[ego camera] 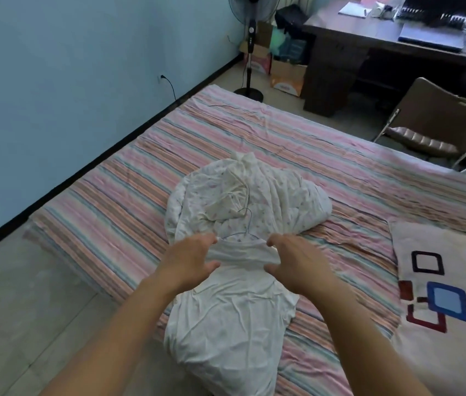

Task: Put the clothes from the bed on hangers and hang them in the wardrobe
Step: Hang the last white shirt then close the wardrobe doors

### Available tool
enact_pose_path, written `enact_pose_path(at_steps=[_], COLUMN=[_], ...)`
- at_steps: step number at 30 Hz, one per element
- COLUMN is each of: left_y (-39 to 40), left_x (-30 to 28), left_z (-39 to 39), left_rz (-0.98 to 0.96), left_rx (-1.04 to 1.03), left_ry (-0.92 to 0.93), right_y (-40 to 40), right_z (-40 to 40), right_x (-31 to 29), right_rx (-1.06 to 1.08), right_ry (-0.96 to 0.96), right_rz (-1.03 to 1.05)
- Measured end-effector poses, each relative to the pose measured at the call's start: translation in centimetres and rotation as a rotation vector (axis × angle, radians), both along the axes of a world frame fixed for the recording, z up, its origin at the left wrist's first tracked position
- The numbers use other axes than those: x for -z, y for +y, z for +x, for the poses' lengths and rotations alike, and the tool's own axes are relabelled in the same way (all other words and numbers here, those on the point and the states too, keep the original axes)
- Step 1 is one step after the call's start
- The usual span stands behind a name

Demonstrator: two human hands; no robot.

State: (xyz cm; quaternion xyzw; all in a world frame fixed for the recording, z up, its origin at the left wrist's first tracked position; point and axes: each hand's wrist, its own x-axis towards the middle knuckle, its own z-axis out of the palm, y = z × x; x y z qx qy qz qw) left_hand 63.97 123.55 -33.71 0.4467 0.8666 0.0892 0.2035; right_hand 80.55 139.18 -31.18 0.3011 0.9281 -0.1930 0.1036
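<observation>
Seating wire hanger [243, 224] inside white T-shirt [226, 318] at bed [117, 201] near edge; left hand [190, 260], right hand [291, 261] pinch shoulders. Centre neckline under hook, smooth evenly before lifting.

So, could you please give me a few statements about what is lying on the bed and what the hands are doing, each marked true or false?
1. A white shirt lies on the striped bed sheet. True.
2. Both the left hand and the right hand are at the shirt's collar end. True.
3. The wire hanger hangs on a wardrobe rail. False: it is on the bed, its hook lying over the bundled floral cloth.
4. The pillow is plain white. False: it bears red, blue and black squares.
5. A standing fan is on the floor beyond the bed. True.
6. The chair stands against the blue wall. False: it is near the desk.
</observation>
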Motion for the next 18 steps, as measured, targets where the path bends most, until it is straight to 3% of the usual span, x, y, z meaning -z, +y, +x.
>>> enact_pose_path(at_steps=[10, 18], left_y=[9.3, 14.7], left_x=[12.4, 23.3], left_z=[-5.7, -10.4], left_rz=[-0.131, -0.182], left_rx=[-0.073, -0.17], left_ry=[-0.12, -0.142], right_y=[10.1, 15.1], right_z=[-4.8, -8.1], right_x=[11.4, 23.8], right_rx=[0.075, 0.087], right_ry=[-0.033, -0.115], right_rz=[-0.08, -0.112])
